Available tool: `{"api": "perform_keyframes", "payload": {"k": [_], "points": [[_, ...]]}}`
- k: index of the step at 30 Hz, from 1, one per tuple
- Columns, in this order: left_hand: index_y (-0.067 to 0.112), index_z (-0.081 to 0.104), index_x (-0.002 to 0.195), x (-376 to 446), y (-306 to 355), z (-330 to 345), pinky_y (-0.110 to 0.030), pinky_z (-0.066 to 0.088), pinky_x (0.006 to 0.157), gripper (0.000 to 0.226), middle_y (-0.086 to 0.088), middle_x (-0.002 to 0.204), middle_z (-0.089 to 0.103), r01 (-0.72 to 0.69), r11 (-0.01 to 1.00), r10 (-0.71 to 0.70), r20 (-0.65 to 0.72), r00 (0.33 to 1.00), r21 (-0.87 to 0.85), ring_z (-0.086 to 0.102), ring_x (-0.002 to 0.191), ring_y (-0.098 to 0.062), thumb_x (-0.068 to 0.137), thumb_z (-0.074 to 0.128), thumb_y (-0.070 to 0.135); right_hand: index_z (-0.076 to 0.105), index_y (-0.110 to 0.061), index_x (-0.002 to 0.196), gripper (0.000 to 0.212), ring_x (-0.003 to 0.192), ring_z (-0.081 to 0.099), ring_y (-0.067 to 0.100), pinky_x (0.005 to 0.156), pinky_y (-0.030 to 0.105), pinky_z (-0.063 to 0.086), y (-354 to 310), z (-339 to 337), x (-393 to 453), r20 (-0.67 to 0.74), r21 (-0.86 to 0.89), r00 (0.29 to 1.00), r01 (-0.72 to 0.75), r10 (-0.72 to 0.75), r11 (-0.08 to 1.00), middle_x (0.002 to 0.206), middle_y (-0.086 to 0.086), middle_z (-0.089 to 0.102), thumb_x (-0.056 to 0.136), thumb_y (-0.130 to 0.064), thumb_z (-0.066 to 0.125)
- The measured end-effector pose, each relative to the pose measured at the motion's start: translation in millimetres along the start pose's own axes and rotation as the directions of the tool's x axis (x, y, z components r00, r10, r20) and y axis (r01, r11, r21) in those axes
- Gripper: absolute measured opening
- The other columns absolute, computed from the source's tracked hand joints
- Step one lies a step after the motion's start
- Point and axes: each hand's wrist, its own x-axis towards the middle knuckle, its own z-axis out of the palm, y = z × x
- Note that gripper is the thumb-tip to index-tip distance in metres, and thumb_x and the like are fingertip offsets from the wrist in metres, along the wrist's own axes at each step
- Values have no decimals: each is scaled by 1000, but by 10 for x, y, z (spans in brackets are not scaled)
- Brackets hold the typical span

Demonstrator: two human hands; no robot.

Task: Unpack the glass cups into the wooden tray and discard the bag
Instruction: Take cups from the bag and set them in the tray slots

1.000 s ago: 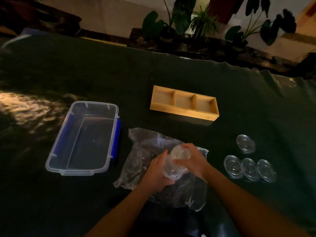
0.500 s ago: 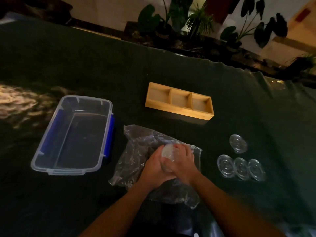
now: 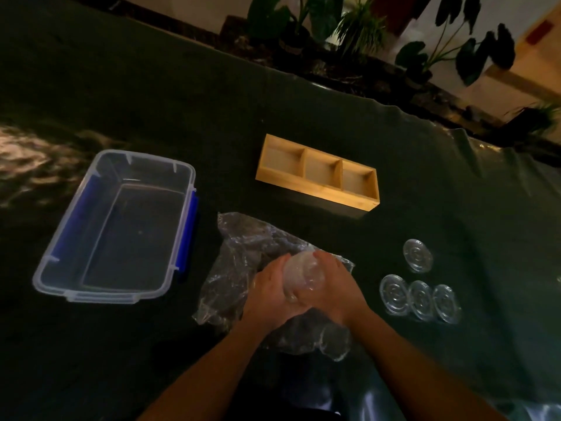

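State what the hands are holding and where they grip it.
Both the left hand and right hand clasp a glass cup by its opposite sides, over the plastic bag.

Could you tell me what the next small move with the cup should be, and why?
Probably carry the glass cup, held between the left hand and right hand above the plastic bag, up to the wooden tray, since all three compartments look empty.
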Motion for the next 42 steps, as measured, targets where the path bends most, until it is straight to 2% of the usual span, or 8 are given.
{"api": "perform_keyframes", "payload": {"k": [9,15,21,27,31,35,40,42], "points": [[40,21,145,9,-43,48,-29,30,107,103,9,146,40,-17,997,20,-44,999,74,36,132,-11,60,70,72,44,-34,130,75,107,62,13,79,30,56,38,-131,-82,-65,454,996,-21,56,891,118,-10,61,66,-30,82],[42,16,144,15,-73,68,-25,29,106,104,12,145,40,-27,995,32,-53,998,92,36,130,-9,59,69,72,45,-60,107,63,105,60,7,91,43,55,0,-302,84,-167,464,986,64,16,883,117,-16,57,68,-28,82],[52,10,142,6,-104,108,-21,27,107,104,24,141,34,-1,995,6,-45,999,96,33,130,0,58,66,76,36,-36,140,88,126,40,12,102,37,37,-396,-654,821,-193,156,976,132,-101,979,147,-1,41,66,-41,83],[65,-12,135,14,-104,108,-1,2,101,107,48,135,7,-8,989,9,-8,1000,145,-8,123,29,60,62,79,29,-27,146,94,130,45,31,102,52,45,-989,-870,1920,-288,111,951,150,-113,982,145,8,45,70,-38,82],[53,14,145,-20,-81,106,-12,14,111,105,38,144,21,-8,992,14,-47,999,129,15,133,16,58,66,81,31,-24,143,90,125,46,34,98,49,46,-1108,-705,2440,-316,108,948,56,-19,993,143,13,43,72,-50,78],[29,42,140,-30,8,34,-25,31,108,107,16,139,49,-56,984,81,-142,987,171,42,125,2,51,73,80,42,-29,142,83,144,19,42,110,65,22,-1043,-505,2637,-174,-283,983,13,-65,959,162,15,19,76,-79,50],[29,33,141,99,86,-92,-32,43,104,102,21,134,41,-160,973,166,-23,986,164,55,120,-10,59,85,59,39,-29,147,95,147,8,41,110,67,18,-928,-557,2559,-65,-262,993,76,-96,962,166,7,6,70,-85,43],[35,26,144,170,87,-104,-20,47,93,106,31,119,41,-233,960,225,72,972,152,66,103,-9,60,90,42,41,-32,144,80,145,15,40,111,62,23,-852,-594,2340,-132,-142,981,123,-142,982,164,7,13,77,-73,51]]}}
